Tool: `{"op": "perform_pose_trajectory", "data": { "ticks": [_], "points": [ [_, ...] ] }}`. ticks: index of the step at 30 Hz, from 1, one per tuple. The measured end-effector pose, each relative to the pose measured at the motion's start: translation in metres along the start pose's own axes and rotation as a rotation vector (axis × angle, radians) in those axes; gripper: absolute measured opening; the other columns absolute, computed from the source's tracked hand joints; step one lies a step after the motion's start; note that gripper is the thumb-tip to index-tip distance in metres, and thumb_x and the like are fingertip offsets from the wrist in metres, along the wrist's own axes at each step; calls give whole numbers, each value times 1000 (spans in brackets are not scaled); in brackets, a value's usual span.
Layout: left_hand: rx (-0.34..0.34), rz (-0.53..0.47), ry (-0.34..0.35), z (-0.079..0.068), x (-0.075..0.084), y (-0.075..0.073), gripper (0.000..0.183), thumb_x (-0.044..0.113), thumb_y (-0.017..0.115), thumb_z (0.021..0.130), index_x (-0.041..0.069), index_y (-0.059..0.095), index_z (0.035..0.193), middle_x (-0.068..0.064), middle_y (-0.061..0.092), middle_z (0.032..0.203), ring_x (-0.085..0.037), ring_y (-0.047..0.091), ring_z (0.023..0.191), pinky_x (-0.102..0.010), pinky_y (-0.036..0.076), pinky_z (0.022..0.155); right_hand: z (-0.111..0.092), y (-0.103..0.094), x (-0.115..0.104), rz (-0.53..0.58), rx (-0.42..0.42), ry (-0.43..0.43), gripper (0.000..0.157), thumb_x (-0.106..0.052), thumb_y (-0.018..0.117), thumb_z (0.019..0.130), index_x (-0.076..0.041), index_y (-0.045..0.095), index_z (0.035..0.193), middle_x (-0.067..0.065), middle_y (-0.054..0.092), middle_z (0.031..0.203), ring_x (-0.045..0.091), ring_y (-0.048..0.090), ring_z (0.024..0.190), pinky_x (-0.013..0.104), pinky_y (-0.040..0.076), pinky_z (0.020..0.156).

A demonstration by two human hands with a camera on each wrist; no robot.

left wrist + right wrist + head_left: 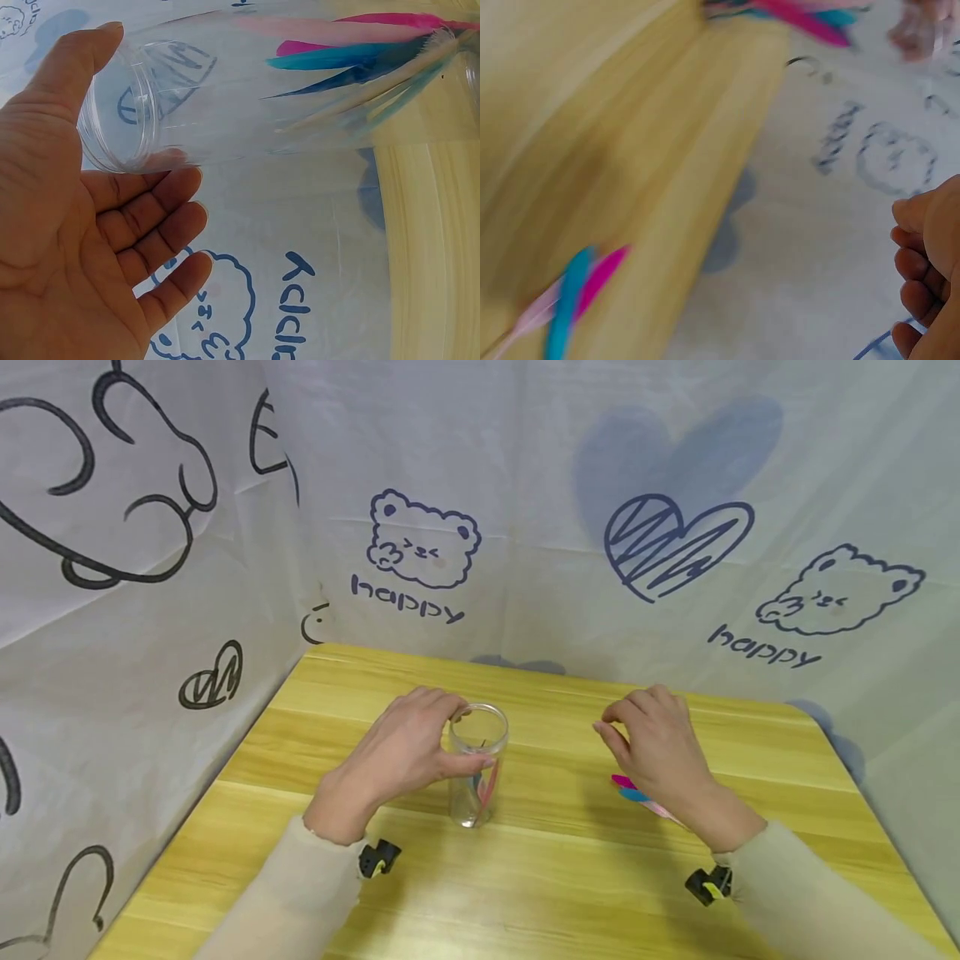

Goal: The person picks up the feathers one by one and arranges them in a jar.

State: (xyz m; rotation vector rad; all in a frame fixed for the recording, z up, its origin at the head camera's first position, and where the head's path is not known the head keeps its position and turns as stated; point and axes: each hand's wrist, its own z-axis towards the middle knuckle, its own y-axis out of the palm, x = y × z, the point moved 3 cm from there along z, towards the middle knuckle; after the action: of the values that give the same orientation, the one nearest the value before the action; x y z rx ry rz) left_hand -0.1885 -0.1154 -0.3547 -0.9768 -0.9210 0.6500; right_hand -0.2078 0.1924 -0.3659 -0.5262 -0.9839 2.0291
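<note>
My left hand (401,743) grips a tall clear jar (468,797) near its open rim, thumb on the near side and fingers around the far side. The jar stands upright on the table. Pink, teal, dark blue and cream feathers (337,58) lie inside it, as the left wrist view shows. To the right, my right hand (663,747) hovers with its fingers loosely bent and nothing between them. Below it, a few loose feathers (636,794) in magenta, blue and pale pink rest on the table, partly hidden by the hand and wrist.
The table (540,885) has a yellow wood-grain top. White cloth walls (525,460) with drawn bears, hearts and the word "happy" stand along its back and sides. A small black wrist camera (378,858) sits at the left cuff, another wrist camera (708,885) at the right.
</note>
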Motion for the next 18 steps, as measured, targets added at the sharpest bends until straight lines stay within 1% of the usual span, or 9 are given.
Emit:
{"op": "perform_pose_trajectory", "data": {
  "ticks": [3,7,10,14,18],
  "points": [
    [1,-3,-3,-1,-1,0,68,61,81,86,9,69,127,-3,71,122,-27,62,122,-48,48,111,-19,4,18,-54,-55,22,12,-17,81,92,-8,72,91,8,70,90,32,55,88,47,40,77],
    [-1,-8,-6,-1,-2,0,68,61,81,86,9,69,128,-3,71,122,-27,62,123,-47,47,111,-43,11,40,-102,-109,17,12,-16,81,91,-8,72,92,8,69,90,33,56,88,47,41,75],
    [0,-9,-4,-1,-2,0,68,61,81,86,9,68,128,-3,71,122,-27,62,123,-47,48,110,-59,16,56,-123,-144,3,14,-14,84,87,-7,72,91,8,68,88,32,56,84,47,45,72],
    [1,-5,2,-1,-2,0,68,61,80,86,9,69,128,-3,71,121,-27,62,122,-47,48,109,-77,25,76,-141,-197,13,19,-11,89,82,-5,74,91,9,69,87,32,57,81,47,49,67],
    [3,-4,5,0,-1,0,68,61,80,86,8,69,127,-4,72,121,-27,63,121,-48,49,109,-91,33,88,-154,-291,40,22,-12,91,80,-5,75,94,9,71,91,33,59,84,49,51,67]
  ]
}}
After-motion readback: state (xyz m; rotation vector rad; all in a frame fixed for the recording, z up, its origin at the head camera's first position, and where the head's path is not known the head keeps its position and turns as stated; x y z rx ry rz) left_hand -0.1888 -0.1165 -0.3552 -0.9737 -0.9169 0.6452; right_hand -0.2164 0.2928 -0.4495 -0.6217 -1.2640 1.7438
